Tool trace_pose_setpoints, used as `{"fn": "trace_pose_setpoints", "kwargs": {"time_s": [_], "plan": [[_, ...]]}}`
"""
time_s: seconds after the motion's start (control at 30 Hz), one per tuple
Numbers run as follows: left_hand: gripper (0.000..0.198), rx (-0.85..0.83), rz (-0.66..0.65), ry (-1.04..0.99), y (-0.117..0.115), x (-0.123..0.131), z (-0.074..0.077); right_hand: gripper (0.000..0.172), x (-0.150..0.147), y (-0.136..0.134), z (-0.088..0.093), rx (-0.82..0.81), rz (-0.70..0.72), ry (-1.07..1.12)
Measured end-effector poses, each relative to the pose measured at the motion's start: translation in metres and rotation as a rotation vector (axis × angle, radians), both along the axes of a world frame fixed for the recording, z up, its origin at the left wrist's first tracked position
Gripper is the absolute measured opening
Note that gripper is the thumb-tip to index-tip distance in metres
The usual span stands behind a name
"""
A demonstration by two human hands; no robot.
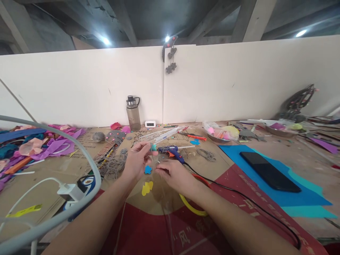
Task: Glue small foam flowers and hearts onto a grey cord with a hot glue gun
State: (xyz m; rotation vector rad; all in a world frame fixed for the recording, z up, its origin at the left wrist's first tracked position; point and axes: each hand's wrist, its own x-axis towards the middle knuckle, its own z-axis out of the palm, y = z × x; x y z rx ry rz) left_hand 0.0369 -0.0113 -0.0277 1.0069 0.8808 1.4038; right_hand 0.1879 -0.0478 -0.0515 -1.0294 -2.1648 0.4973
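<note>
My left hand [137, 160] is raised a little above the table, fingers pinched on a small teal foam piece [153, 147] with a thin wire stem. My right hand [172, 173] rests low beside it, fingers curled together near a small pink bit [155, 153]; what it grips is too small to make out. A blue glue gun [171, 151] lies just behind both hands, its black cord [239, 193] running off to the right. A blue foam flower [148, 170] and yellow foam shapes [147, 188] lie under the hands.
A water bottle [133, 113] and a small clock [150, 124] stand by the white wall. Purple and pink scraps [50, 143] pile at left. A phone [269, 171] lies on blue foam sheet [297, 198]. A white charger [71, 191] and cables sit front left. A metal dish [220, 134] holds scraps.
</note>
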Motion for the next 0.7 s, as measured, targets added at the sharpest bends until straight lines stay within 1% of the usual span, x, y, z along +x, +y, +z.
{"fn": "trace_pose_setpoints", "kwargs": {"time_s": [0.07, 0.13, 0.17, 0.2, 0.23, 0.27, 0.3, 0.37, 0.43, 0.57, 0.63, 0.7], "plan": [[0.029, 0.016, -0.012, -0.022, 0.001, 0.0, 0.0, 0.034, 0.01, 0.005, 0.005, -0.023, -0.053, 0.03], [0.029, 0.032, -0.025, -0.031, 0.001, -0.001, 0.0, 0.037, 0.022, 0.014, 0.008, -0.024, -0.213, 0.077], [0.03, 0.036, -0.034, -0.035, 0.002, -0.001, 0.0, 0.035, 0.028, 0.019, 0.007, -0.013, -0.326, 0.06], [0.03, 0.037, -0.044, -0.041, 0.002, -0.002, 0.0, 0.031, 0.034, 0.025, 0.004, -0.005, -0.431, 0.01], [0.031, 0.036, -0.055, -0.049, 0.002, -0.002, 0.0, 0.028, 0.038, 0.03, 0.0, -0.022, -0.507, -0.064], [0.032, 0.033, -0.065, -0.06, 0.002, -0.002, -0.001, 0.027, 0.04, 0.035, -0.005, -0.057, -0.574, -0.145], [0.033, 0.028, -0.074, -0.07, 0.002, -0.002, -0.001, 0.029, 0.041, 0.039, -0.011, -0.103, -0.61, -0.234], [0.034, 0.018, -0.09, -0.09, 0.002, -0.001, -0.001, 0.032, 0.038, 0.045, -0.021, -0.181, -0.651, -0.374], [0.033, 0.015, -0.098, -0.106, 0.001, -0.001, -0.001, 0.031, 0.032, 0.049, -0.028, -0.23, -0.675, -0.412], [0.032, 0.014, -0.093, -0.097, 0.001, -0.003, 0.0, 0.03, 0.029, 0.055, -0.026, -0.279, -0.693, -0.356], [0.032, 0.009, -0.069, -0.051, 0.002, -0.005, 0.001, 0.027, 0.033, 0.057, -0.023, -0.267, -0.684, -0.336], [0.033, 0.007, -0.017, -0.005, 0.003, -0.008, 0.001, 0.024, 0.041, 0.059, -0.021, -0.225, -0.695, -0.225]]}}
